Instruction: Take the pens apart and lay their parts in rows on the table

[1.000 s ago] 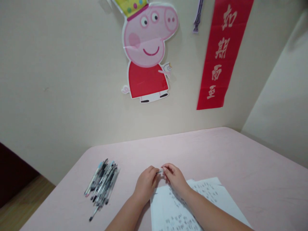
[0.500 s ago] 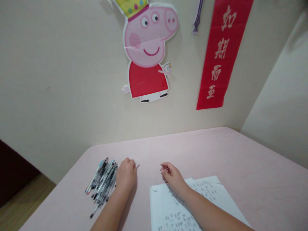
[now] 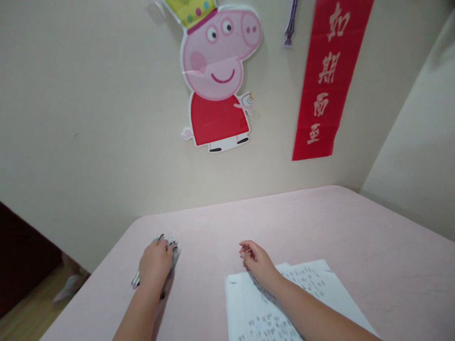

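My left hand (image 3: 155, 261) lies on top of a heap of several pens (image 3: 171, 252) at the left of the pink table (image 3: 320, 227), palm down, fingers curled over the pens; I cannot make out whether they grip one. My right hand (image 3: 256, 259) rests at the far edge of white sheets of paper (image 3: 320, 289) with handwriting on them. Its fingers are curled together in a pinch, and what they hold is too small to name. The two hands are well apart.
The table meets a cream wall with a cartoon pig cut-out (image 3: 218, 76) and a red banner (image 3: 327, 80) with characters. Wooden floor (image 3: 21, 322) shows past the table's left edge, with something pale (image 3: 67, 286) lying on it.
The hands were together in the middle a second ago. My left hand has since moved left and now covers the pen heap. My right hand has barely moved.
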`<action>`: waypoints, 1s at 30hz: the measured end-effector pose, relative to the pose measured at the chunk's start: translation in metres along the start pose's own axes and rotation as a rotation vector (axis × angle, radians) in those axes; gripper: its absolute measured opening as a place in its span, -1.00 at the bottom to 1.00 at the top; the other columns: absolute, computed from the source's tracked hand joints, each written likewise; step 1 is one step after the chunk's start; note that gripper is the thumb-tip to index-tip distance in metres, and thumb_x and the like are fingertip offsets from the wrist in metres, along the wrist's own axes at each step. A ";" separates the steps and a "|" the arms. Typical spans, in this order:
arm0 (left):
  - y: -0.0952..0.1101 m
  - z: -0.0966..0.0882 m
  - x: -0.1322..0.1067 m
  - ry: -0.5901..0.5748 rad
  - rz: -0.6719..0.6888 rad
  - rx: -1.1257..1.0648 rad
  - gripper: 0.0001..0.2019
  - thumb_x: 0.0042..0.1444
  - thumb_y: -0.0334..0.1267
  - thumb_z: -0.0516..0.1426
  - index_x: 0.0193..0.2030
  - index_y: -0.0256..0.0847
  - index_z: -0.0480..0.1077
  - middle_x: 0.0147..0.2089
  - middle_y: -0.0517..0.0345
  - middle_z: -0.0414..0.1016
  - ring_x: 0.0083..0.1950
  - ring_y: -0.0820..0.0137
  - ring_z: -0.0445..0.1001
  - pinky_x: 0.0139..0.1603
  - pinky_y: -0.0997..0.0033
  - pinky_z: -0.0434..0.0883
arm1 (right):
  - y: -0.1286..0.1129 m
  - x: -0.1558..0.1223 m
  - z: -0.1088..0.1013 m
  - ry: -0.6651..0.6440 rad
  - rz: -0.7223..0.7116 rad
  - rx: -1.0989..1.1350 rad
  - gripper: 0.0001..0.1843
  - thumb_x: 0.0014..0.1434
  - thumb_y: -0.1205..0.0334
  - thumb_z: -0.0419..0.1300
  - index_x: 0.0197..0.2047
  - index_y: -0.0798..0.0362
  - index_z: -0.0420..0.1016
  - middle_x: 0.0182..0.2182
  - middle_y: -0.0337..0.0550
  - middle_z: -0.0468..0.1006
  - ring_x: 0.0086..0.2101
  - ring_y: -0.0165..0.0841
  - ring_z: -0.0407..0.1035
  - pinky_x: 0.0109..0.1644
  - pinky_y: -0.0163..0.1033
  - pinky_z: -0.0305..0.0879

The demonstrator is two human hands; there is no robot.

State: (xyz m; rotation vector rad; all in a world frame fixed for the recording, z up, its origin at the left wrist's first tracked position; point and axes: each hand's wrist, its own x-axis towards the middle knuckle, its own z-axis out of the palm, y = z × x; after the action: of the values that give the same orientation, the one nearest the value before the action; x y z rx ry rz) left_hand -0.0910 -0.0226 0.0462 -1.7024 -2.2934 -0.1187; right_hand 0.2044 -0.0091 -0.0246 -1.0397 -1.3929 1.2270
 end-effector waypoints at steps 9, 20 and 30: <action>-0.070 0.045 -0.050 0.235 0.383 -0.150 -0.47 0.14 0.05 -0.08 0.14 -0.19 0.34 0.18 -0.10 0.35 0.19 0.05 0.29 0.17 0.01 0.24 | 0.005 0.001 -0.001 -0.008 0.015 0.004 -0.69 0.01 0.21 0.04 -0.14 0.07 0.34 -0.35 -0.17 0.41 -0.54 -0.46 0.26 -0.51 -0.34 0.18; -0.048 0.039 -0.051 0.237 0.542 -0.057 -0.56 0.16 -0.04 0.00 0.16 -0.04 0.31 0.23 0.04 0.32 0.26 0.19 0.21 0.30 0.03 0.02 | -0.002 -0.002 -0.002 -0.036 0.033 -0.053 -0.73 0.08 0.22 0.02 -0.12 0.05 0.32 -0.30 -0.15 0.41 -0.49 -0.45 0.31 -0.48 -0.34 0.24; -0.025 0.033 -0.038 0.247 0.366 -0.060 -0.62 0.14 -0.17 0.00 0.03 -0.24 0.42 0.16 -0.15 0.36 0.20 0.07 0.27 0.20 -0.03 0.17 | 0.001 -0.001 -0.001 -0.054 0.003 -0.158 -0.70 0.10 0.31 -0.03 -0.10 0.11 0.34 -0.33 -0.11 0.45 -0.49 -0.41 0.33 -0.41 -0.28 0.28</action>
State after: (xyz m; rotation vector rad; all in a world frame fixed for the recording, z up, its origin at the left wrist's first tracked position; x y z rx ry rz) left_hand -0.1101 -0.0580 0.0065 -1.9816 -1.7916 -0.3043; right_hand 0.2059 -0.0095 -0.0254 -1.1241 -1.5506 1.1685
